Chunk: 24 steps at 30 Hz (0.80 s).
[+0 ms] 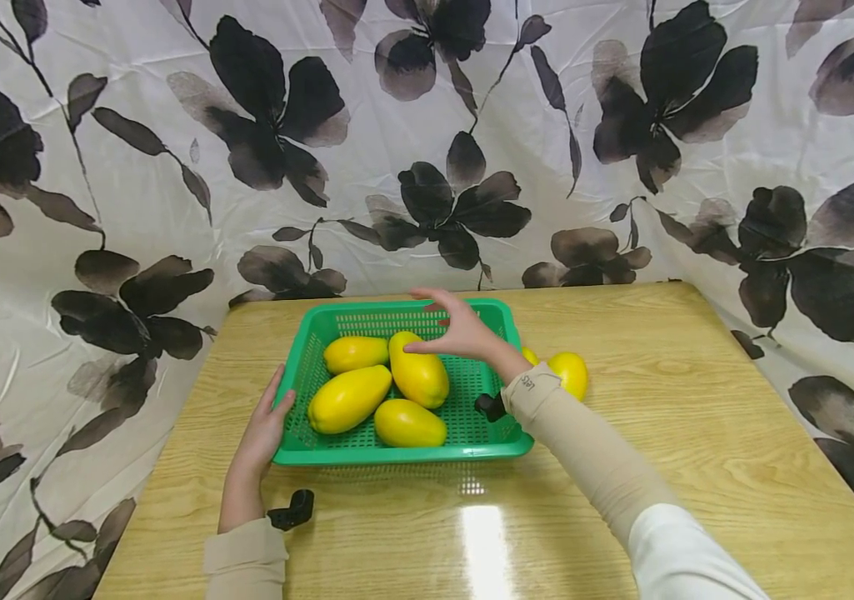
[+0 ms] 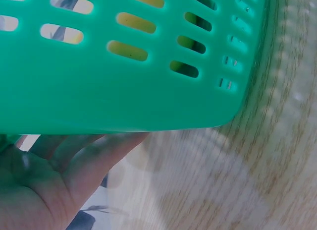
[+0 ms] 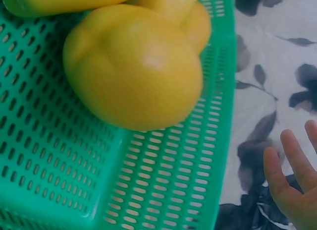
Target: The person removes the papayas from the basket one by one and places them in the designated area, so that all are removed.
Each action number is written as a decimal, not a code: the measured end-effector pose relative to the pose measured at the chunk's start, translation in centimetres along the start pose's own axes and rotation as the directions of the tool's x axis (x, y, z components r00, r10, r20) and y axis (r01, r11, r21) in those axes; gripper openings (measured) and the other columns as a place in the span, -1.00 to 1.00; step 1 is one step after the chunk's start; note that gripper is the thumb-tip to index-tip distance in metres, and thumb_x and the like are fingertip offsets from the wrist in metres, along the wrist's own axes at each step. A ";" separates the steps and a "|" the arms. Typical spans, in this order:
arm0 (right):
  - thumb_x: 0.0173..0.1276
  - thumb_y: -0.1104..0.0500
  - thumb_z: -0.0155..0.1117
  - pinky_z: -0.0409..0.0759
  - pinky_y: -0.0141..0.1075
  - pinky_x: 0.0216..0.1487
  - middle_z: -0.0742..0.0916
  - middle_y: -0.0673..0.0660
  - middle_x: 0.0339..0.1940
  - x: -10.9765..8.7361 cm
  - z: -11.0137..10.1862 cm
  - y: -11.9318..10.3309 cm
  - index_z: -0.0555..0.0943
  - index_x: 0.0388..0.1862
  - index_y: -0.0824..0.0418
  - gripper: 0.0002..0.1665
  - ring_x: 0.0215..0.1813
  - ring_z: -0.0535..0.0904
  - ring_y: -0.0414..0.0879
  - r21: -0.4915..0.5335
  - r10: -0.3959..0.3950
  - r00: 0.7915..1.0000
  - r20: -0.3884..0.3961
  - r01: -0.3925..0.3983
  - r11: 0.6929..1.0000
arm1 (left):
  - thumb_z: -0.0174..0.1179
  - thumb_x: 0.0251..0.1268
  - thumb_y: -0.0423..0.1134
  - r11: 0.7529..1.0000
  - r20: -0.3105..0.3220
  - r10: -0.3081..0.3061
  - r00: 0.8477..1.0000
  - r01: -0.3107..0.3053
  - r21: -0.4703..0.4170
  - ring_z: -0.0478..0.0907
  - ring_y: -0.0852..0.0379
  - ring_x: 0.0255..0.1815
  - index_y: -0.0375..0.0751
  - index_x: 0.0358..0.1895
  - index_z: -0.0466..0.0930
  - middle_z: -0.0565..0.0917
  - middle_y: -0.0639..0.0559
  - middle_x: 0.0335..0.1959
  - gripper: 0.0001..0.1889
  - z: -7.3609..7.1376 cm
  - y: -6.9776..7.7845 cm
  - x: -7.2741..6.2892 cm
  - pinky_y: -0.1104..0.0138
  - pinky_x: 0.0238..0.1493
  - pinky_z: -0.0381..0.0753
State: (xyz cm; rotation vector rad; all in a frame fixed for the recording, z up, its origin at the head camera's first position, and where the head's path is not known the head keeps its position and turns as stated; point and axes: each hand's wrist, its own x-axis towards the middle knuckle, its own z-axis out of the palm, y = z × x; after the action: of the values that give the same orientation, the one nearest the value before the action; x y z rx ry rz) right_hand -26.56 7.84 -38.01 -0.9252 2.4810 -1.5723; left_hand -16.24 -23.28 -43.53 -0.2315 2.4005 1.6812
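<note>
A green plastic basket (image 1: 404, 455) stands on the table with several yellow papayas inside, among them one upper papaya (image 1: 421, 379) and one front papaya (image 1: 410, 423). My left hand (image 1: 260, 433) touches the outside of the basket's left wall, its fingers extended along the plastic in the left wrist view. Over the basket's right half hovers my right hand (image 1: 464, 329), thumb and fingers spread apart, holding nothing. In the right wrist view a large papaya (image 3: 133, 69) lies in the basket, away from the fingers. Another papaya (image 1: 569, 373) rests on the table right of the basket.
One more yellow fruit (image 1: 530, 356) shows partly behind the right wrist. The wooden table (image 1: 696, 433) extends in front of the basket and to its right. A flowered cloth (image 1: 367, 133) hangs behind the table and along its sides.
</note>
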 end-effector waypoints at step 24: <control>-0.08 -0.10 0.49 0.24 -0.12 0.27 0.41 0.10 0.30 1.9 3.8 3.9 0.31 0.33 0.17 0.00 0.30 0.27 -0.02 -0.303 0.200 0.971 0.129 -0.153 0.941 | -0.31 0.46 0.08 1.000 -0.007 0.024 1.000 -0.024 -0.006 -0.43 -0.11 0.43 0.31 0.43 -0.36 -0.34 0.07 0.47 -0.40 -0.1 -0.2 0.1 -0.18 0.29 -0.28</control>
State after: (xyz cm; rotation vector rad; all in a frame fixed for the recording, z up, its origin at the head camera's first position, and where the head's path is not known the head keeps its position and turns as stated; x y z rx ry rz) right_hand -28.54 4.91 -42.61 -0.7923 2.6378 -1.0550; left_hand -16.29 -23.47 -43.70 -0.2110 2.4130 1.7014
